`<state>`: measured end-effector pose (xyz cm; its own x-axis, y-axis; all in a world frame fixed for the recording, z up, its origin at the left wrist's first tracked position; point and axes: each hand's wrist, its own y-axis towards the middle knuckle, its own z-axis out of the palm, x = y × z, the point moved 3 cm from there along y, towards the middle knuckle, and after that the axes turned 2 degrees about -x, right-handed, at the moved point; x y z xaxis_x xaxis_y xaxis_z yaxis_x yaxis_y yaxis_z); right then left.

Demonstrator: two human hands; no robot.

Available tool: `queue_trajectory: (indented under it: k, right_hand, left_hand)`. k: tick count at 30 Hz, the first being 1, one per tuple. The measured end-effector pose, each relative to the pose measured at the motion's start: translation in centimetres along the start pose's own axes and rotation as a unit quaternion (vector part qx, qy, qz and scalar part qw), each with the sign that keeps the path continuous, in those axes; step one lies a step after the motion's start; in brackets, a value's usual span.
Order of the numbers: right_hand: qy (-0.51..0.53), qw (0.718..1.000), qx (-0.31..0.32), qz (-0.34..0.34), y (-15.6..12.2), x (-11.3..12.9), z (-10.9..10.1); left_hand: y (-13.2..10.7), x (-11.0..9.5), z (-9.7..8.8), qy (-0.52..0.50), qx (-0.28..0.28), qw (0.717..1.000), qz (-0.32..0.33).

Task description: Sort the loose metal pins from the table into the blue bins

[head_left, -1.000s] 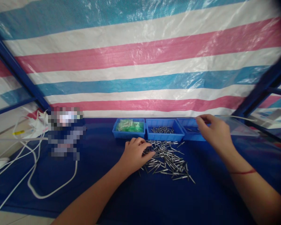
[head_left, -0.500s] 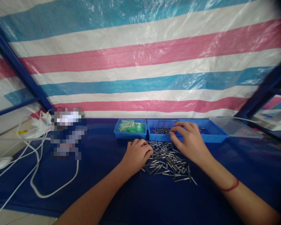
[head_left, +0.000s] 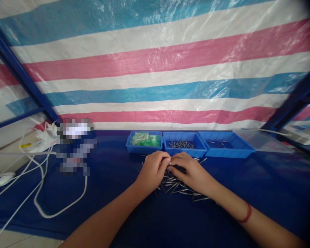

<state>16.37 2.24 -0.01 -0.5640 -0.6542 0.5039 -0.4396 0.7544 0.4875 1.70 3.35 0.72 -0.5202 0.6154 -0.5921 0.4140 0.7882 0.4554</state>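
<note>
My left hand and my right hand meet above a loose pile of metal blind rivets on the blue tabletop. Both are closed in a pinch, fingertips touching or nearly so. A small shiny bit of metal shows between them, apparently one rivet, mostly hidden by the fingers. Just behind, a blue bin holds more rivets. The right-hand blue bin has a few thin pieces in it. Small clear and green packets fill the left blue bin.
A clear plastic sheet or lid lies right of the bins. White cables and a white mouse-like object are at the left, near a blurred-out patch. Blue frame posts stand on both sides, with a striped tarp behind.
My right hand has moved left and down from the middle bin to meet my left hand over the pile. My left hand has barely moved.
</note>
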Motion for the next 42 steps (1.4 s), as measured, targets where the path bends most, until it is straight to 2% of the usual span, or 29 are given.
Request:
queue_trajectory:
  k: [6,11,19,24,42]
  right_hand:
    - [0.076,0.991,-0.079,0.081,0.1,-0.7,-1.0]
    - [0.111,0.975,-0.13,0.142,-0.1,-0.8,-1.4]
    - [0.126,0.976,-0.109,0.136,-0.1,-0.4,-1.2]
    - [0.134,0.97,-0.128,0.156,-0.2,-0.7,-1.1]
    - [0.163,0.965,-0.129,0.159,-0.2,-0.7,-1.1]
  left_hand:
    - [0.1,0.6,-0.4,-0.041,-0.037,0.998,-0.026]
    - [-0.1,0.6,0.1,-0.023,0.001,0.999,-0.022]
    - [-0.2,0.4,0.6,-0.008,0.037,0.999,0.024]
    - [-0.1,0.6,0.5,-0.012,0.033,0.999,0.018]
    - [0.0,0.7,0.5,-0.012,0.044,0.999,-0.004]
